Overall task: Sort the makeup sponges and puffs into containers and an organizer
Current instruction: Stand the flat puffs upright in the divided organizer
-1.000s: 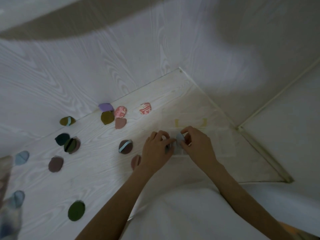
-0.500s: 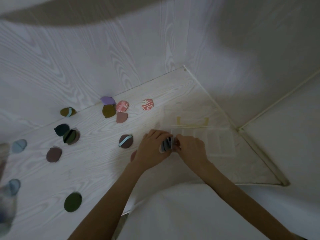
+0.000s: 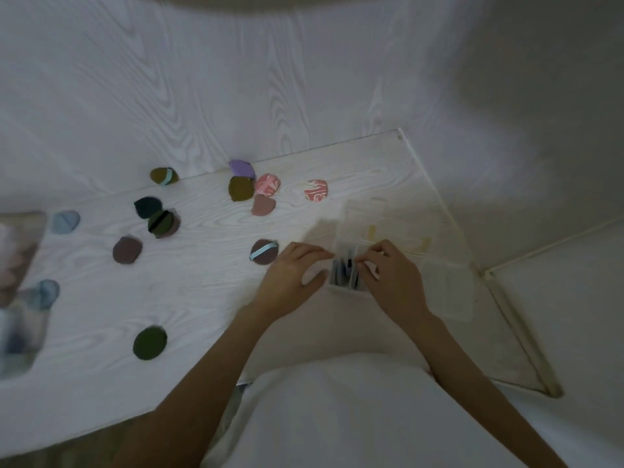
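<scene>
At centre right of the frame, a clear organizer (image 3: 351, 261) is flanked by both hands. The left hand (image 3: 290, 278) is laid palm-down against its left side, fingers together. The right hand (image 3: 388, 278) is curled, fingertips pinching the upright puffs (image 3: 342, 270) slotted inside.

No legible text, labels or numbers, perhaps owing to dim blur.

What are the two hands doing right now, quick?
Left hand: partly curled, resting against the clear organizer, holding nothing visible.
Right hand: fingertips pinched at the puffs standing in it; grip unclear.
</scene>
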The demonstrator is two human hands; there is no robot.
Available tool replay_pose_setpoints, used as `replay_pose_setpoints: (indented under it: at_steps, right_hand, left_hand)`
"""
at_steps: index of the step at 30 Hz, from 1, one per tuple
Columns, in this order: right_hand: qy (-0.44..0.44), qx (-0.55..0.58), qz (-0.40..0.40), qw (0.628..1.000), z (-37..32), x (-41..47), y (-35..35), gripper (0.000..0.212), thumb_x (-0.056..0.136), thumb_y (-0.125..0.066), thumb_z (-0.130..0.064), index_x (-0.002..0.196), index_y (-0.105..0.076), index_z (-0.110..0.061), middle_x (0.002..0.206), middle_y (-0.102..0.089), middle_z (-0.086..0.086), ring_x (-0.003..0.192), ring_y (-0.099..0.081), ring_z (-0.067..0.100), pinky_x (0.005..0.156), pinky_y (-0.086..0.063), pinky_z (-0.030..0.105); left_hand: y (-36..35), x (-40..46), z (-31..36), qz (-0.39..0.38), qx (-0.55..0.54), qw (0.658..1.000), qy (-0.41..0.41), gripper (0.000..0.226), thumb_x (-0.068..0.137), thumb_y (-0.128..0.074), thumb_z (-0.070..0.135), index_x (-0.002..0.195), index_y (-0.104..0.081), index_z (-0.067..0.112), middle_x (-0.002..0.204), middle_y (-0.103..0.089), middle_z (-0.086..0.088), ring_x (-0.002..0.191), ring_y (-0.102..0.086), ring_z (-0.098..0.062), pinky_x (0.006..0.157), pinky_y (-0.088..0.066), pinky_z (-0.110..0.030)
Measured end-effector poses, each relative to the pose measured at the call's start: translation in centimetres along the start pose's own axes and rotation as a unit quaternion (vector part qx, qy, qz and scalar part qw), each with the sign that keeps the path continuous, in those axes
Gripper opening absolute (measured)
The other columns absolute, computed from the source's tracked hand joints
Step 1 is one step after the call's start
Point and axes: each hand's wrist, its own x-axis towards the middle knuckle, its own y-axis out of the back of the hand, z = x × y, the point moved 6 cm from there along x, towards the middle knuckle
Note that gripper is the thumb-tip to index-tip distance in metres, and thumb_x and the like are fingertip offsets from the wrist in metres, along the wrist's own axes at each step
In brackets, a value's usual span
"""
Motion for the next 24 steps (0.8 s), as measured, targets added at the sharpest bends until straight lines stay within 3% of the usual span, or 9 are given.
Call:
replay_pose_setpoints:
  at_steps: [3,6,9,12,15,19,22,24]
  right_hand:
    - [0.098,-0.005,-0.042,0.994,-3.5,1.2,-0.1,0.014,0.088,-0.056,-0.016,0.092,-0.070,-0.014,0.088,-0.062,0.003,0.075,-0.058,0.018,0.064,-0.040,0.021]
    - [0.190,-0.029,-0.128,0.973,-8.2,2.7,-1.4,0.018,0.088,-0.056,-0.016,0.101,-0.069,-0.018,0.093,-0.065,0.000,0.081,-0.059,0.019,0.069,-0.043,0.026]
    - [0.291,-0.079,-0.270,0.915,-13.9,3.6,-5.2,0.027,0.090,-0.056,-0.023,0.117,-0.062,-0.020,0.115,-0.063,0.000,0.099,-0.059,0.020,0.080,-0.043,0.027]
    - [0.353,-0.135,-0.364,0.851,-18.8,4.8,-9.9,0.034,0.095,-0.047,-0.030,0.127,-0.054,-0.023,0.123,-0.059,0.003,0.109,-0.054,0.022,0.086,-0.043,0.032]
    - [0.383,-0.148,-0.363,0.836,-24.4,6.9,-14.4,0.034,0.096,-0.044,-0.029,0.128,-0.052,-0.023,0.123,-0.057,0.003,0.109,-0.051,0.023,0.087,-0.041,0.033]
    - [0.373,-0.096,-0.343,0.857,-31.6,10.5,-20.7,0.031,0.095,-0.048,-0.023,0.125,-0.054,-0.019,0.128,-0.052,0.004,0.113,-0.048,0.023,0.090,-0.043,0.035]
    - [0.371,-0.082,-0.357,0.853,-37.1,12.9,-26.1,0.030,0.095,-0.047,-0.018,0.124,-0.055,-0.016,0.129,-0.050,0.006,0.115,-0.047,0.024,0.095,-0.043,0.037]
    - [0.379,-0.087,-0.356,0.850,-39.9,14.2,-29.4,0.032,0.095,-0.046,-0.016,0.127,-0.052,-0.016,0.136,-0.045,0.006,0.121,-0.043,0.024,0.099,-0.040,0.034]
  left_hand:
    - [3.8,-3.3,-1.8,0.081,-0.038,0.992,0.090,0.033,0.092,-0.044,0.037,0.113,-0.063,0.021,0.105,-0.067,0.005,0.089,-0.058,-0.005,0.074,-0.046,-0.018]
    - [7.3,-7.8,-4.5,0.165,-0.046,0.967,0.188,0.033,0.093,-0.041,0.040,0.113,-0.063,0.025,0.098,-0.070,0.011,0.083,-0.061,-0.002,0.072,-0.049,-0.022]
    - [11.3,-13.5,-8.5,0.245,-0.032,0.921,0.299,0.033,0.090,-0.043,0.044,0.109,-0.063,0.026,0.090,-0.070,0.012,0.078,-0.061,-0.002,0.069,-0.050,-0.023]
    - [14.9,-18.9,-12.8,0.300,-0.008,0.860,0.412,0.021,0.090,-0.054,0.028,0.107,-0.065,0.023,0.093,-0.070,0.007,0.080,-0.061,-0.007,0.072,-0.051,-0.027]
    - [18.0,-22.8,-17.8,0.279,0.054,0.828,0.483,0.028,0.089,-0.056,0.018,0.117,-0.061,0.016,0.112,-0.065,-0.004,0.099,-0.059,-0.020,0.084,-0.048,-0.034]
    - [20.3,-24.9,-23.0,0.225,0.107,0.816,0.521,0.040,0.088,-0.057,0.017,0.127,-0.053,0.010,0.129,-0.055,-0.014,0.115,-0.051,-0.034,0.095,-0.041,-0.041]
    - [20.3,-25.1,-25.9,0.198,0.120,0.822,0.520,0.049,0.087,-0.056,0.014,0.134,-0.045,0.009,0.142,-0.042,-0.017,0.126,-0.041,-0.035,0.103,-0.035,-0.041]
    - [19.9,-24.7,-27.4,0.184,0.137,0.830,0.509,0.055,0.085,-0.056,0.011,0.138,-0.039,0.007,0.148,-0.031,-0.020,0.135,-0.029,-0.037,0.111,-0.024,-0.040]
